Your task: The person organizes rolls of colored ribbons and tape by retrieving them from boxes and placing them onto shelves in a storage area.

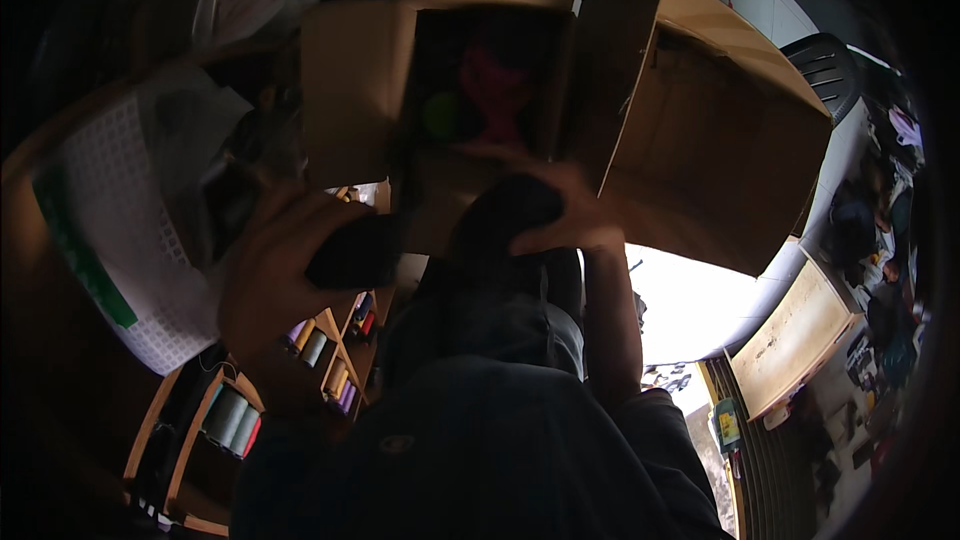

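My left hand [268,265] is closed round a black, blunt-ended object [355,252]; its kind is lost in shadow. In my right hand [578,208] is another black, rounded object [512,212], with the thumb along its near side and the fingers over the top. Both hands are in front of an open cardboard box [355,90] with its flaps folded out. Deep inside that box lie a pink thing [492,90] and a bright green thing [440,114], both blurred and dim.
A second open cardboard box [720,140] lies tilted to the right. At left hangs a white patterned sheet [125,200] with a green edge. Below it, wooden racks hold thread spools [228,422]. A wooden board [795,340] and a dark chair [825,70] stand at right.
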A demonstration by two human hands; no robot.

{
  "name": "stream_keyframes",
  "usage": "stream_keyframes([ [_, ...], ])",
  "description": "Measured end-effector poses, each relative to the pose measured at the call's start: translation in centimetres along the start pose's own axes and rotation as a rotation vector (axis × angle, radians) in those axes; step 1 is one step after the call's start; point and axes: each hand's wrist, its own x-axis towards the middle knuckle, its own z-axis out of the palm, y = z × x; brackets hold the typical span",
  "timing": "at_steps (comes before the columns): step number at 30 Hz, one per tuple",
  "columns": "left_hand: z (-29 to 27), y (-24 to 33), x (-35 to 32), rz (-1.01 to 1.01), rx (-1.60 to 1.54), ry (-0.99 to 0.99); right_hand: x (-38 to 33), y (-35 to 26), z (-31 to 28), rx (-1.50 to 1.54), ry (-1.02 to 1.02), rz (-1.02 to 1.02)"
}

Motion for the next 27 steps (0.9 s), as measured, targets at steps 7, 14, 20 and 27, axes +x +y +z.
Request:
stream_keyframes([
  [7,4.7,-3.1,1.9,-0.084,-0.654,0.315,-1.1,-0.3,1.5,0.254,0.333,0.487],
  [14,10.7,-1.0,5.7,0.001,-1.109,0.603,-3.0,1.8,1.6,0.801,0.558,0.369],
  [20,14.1,1.7,6.9,-0.172,-1.877,0.683,-2.8,2.9,3.5,0.785,0.674,0.286],
  [27,14.1,1.5,6.8,-0.278,-1.730,0.413,-4.2,3.0,3.4,0.730,0.641,0.351],
])
